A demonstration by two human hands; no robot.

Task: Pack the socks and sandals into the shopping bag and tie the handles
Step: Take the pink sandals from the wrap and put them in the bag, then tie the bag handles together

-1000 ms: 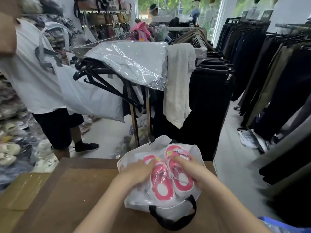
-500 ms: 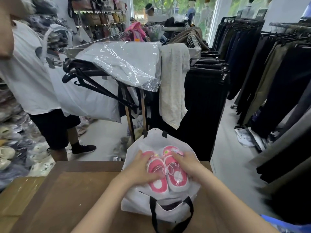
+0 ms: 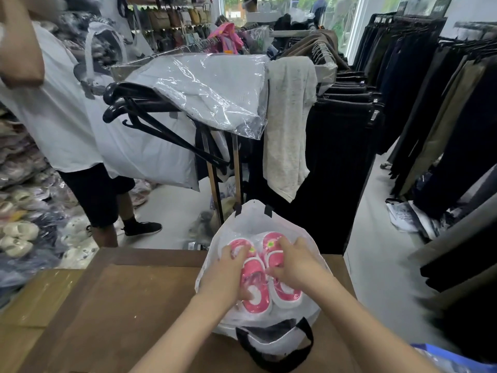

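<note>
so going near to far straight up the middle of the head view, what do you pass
black bag handle → pink sandals held by left hand and right hand → white shopping bag's far rim → beige cloth draped on the rack

We see the shop evenly and brightly lit, with daylight washing in from the windows (image 3: 336, 12) at the far side, where the glass is blown out pale. Glare streaks the clear plastic sheet (image 3: 215, 87) draped over the rack. Shadows stay soft on the table (image 3: 121, 305). The wide lens bends the clothes racks (image 3: 443, 117) at the right edge, and we notice motion smear at the near right and far left corners.
</note>
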